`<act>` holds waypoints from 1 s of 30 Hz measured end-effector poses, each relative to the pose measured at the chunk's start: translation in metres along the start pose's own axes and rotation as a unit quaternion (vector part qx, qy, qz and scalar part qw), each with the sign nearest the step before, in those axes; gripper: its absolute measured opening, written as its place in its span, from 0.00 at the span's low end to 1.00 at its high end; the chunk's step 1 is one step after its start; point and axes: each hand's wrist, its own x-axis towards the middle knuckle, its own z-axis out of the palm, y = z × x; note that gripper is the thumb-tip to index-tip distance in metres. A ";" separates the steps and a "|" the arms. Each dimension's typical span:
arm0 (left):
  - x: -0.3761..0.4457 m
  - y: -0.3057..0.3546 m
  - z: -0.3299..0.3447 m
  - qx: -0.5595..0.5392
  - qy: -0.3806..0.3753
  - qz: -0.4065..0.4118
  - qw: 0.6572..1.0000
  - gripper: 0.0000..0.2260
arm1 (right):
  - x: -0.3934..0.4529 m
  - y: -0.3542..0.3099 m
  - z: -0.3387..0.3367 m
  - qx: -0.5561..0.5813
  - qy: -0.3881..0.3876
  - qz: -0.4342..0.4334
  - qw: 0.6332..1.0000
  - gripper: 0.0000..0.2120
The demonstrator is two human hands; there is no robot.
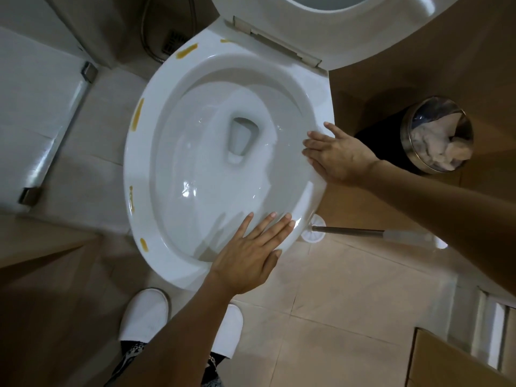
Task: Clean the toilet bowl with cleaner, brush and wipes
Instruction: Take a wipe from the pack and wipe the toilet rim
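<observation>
The white toilet bowl point(156, 113) fills the middle of the head view, its seat and lid point(329, 37) raised at the top. Several yellow-brown stains point(137, 114) mark the left rim. My left hand point(251, 255) lies flat with straight fingers on the front right rim. My right hand point(339, 153) presses flat on the right rim, where a thin white sheet seems to lie under its fingers. A toilet brush point(349, 231) with a white head and dark handle lies on the floor beside the bowl's right side.
A round metal bin point(407, 138) holding crumpled white wipes stands right of the toilet. Brown board point(405, 65) lines the right wall. A glass shower door point(42, 113) stands at left, a floor drain point(174, 41) and hose at the top. My white slippers point(145, 314) are below.
</observation>
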 end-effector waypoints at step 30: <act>-0.116 -0.027 -0.013 0.062 0.050 -0.138 0.987 0.24 | -0.018 -0.074 -0.017 -0.009 -0.153 0.085 0.985 0.20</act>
